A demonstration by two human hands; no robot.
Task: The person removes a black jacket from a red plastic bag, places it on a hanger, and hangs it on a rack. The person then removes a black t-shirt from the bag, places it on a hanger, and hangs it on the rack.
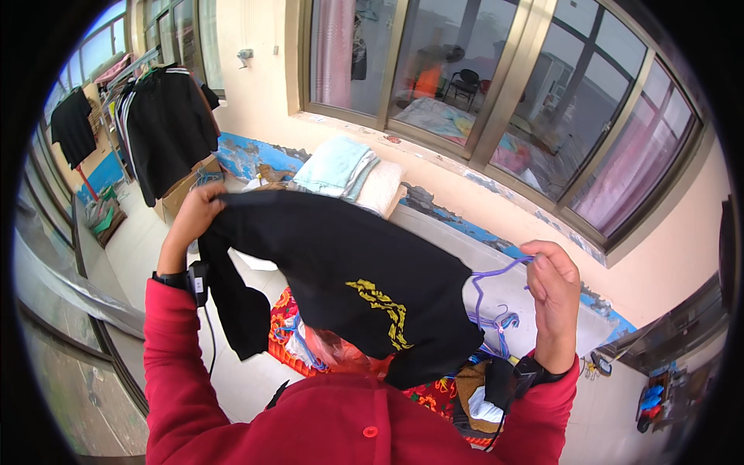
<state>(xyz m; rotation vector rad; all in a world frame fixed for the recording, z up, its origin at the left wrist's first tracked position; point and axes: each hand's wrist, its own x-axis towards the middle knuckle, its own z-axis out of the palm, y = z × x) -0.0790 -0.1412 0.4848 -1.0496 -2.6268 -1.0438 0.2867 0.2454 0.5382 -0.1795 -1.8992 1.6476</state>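
Note:
A black garment (349, 256) with a yellow printed pattern hangs stretched between my raised hands. My left hand (204, 204) pinches one end of it, and a long black sleeve or leg dangles below that grip. On the other side my right hand (551, 282) holds a purple clothes hanger (494, 272). Part of the hanger runs into the garment's right edge, where the cloth hides it. Below the garment lies a red flowered cloth (433, 401), partly covered by a red translucent plastic bag (343, 351) and more clothes.
Several blue and purple hangers (497, 325) lie beyond the garment. Folded light-blue cloth (334, 168) is stacked by the wall near a white pillow-like bundle (383, 186). Black jackets (165, 125) hang on a rack at the left. A sliding window (465, 104) spans the wall ahead.

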